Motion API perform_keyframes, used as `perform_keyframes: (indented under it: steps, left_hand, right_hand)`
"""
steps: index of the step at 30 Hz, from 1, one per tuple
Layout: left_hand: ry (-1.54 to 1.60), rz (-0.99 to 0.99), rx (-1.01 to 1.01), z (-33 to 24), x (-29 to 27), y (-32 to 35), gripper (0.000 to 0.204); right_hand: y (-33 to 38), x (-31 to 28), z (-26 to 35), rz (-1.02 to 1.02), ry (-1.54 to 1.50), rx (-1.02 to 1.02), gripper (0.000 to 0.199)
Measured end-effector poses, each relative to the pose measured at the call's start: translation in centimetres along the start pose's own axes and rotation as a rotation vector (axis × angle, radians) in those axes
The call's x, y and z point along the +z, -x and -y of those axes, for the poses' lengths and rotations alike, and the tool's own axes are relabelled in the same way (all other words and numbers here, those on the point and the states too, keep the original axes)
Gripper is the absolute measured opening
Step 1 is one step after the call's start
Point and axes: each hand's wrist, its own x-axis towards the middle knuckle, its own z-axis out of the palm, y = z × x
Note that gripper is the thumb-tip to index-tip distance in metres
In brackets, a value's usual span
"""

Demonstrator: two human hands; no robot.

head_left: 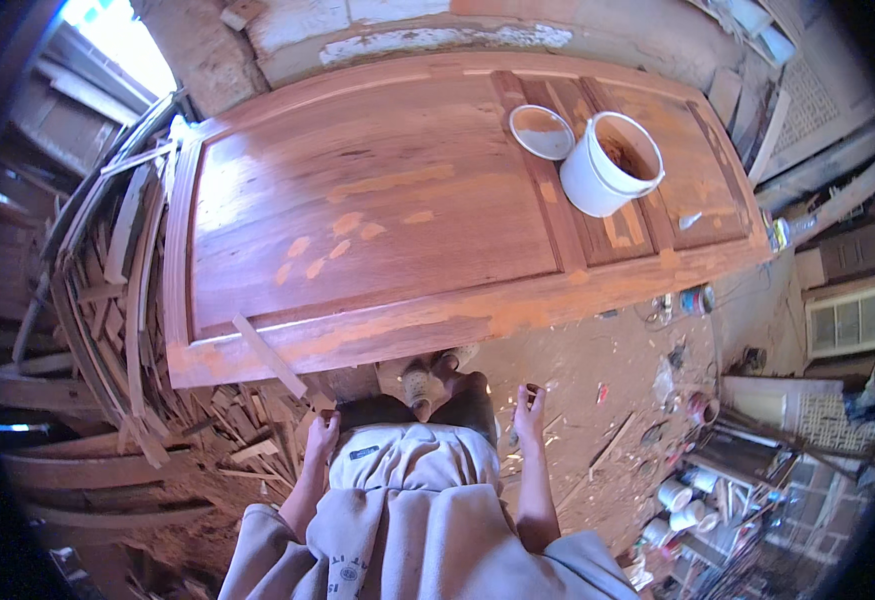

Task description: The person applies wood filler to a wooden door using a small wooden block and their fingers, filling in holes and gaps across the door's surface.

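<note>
Carpentry workshop: a panelled wooden door is laid flat ahead of the left hand, offcut timber piled beside, sawdust-strewn floor.

Before you lay the door, flat, with the bucket and its lid side by side on its right part, offcuts piled to its left, and cans at your lower right.

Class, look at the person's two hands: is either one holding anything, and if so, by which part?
The right hand pinches a small dark object at its fingers; what it is cannot be told. The left hand seems empty.
</note>
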Motion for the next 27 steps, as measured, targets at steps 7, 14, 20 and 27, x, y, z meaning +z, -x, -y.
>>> perform_keyframes:
  steps: [7,14,20,27]
  left_hand:
    - [0.136,0.016,0.084,-0.2,3.6,0.7,0.045]
    - [0.343,-0.151,-0.163,-2.5,3.0,2.7,0.042]
    - [0.378,-0.281,-0.256,4.0,8.4,4.4,0.045]
    - [0.297,-0.238,-0.405,-5.2,16.3,7.9,0.048]
  right_hand:
    - [-3.5,-1.6,7.6,0.433,0.220,-0.059,0.027]
    - [-8.3,-2.2,12.1,0.403,0.892,-0.262,0.033]
    - [-9.4,0.1,13.2,0.533,1.055,-0.546,0.033]
    - [-10.9,2.8,12.0,0.756,0.869,-0.349,0.035]
